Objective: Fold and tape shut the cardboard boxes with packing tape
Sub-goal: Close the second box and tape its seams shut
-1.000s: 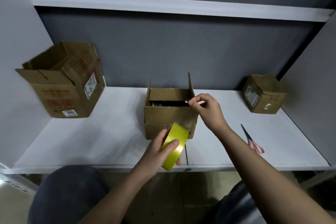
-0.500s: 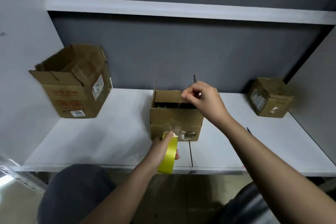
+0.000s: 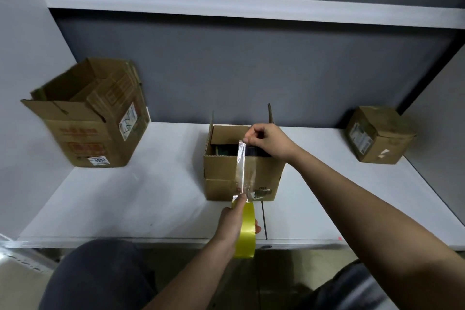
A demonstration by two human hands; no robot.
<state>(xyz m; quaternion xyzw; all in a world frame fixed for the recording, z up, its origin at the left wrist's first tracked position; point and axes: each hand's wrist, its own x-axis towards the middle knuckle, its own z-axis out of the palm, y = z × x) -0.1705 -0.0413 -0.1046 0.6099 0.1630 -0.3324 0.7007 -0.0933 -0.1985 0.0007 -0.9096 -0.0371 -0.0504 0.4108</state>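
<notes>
A small cardboard box (image 3: pixel 221 178) stands in the middle of the white table (image 3: pixel 125 199), its top open, side flaps upright, dark contents visible inside. My left hand (image 3: pixel 232 221) grips a yellow roll of packing tape (image 3: pixel 247 231) just in front of the box. My right hand (image 3: pixel 269 141) pinches the free end of a clear tape strip (image 3: pixel 242 166) above the box's open top. The strip runs taut from the roll up across the box's front face.
A large open cardboard box (image 3: pixel 90 118) stands at the table's back left. A small closed box (image 3: pixel 377 133) sits at the back right. A grey wall and a white shelf (image 3: pixel 226 5) rise behind. My knees are below the table's front edge.
My right hand has pulled the tape end up and away from the roll, so a longer clear strip is stretched out. The left hand turned the roll edge-on. The scissors are out of view.
</notes>
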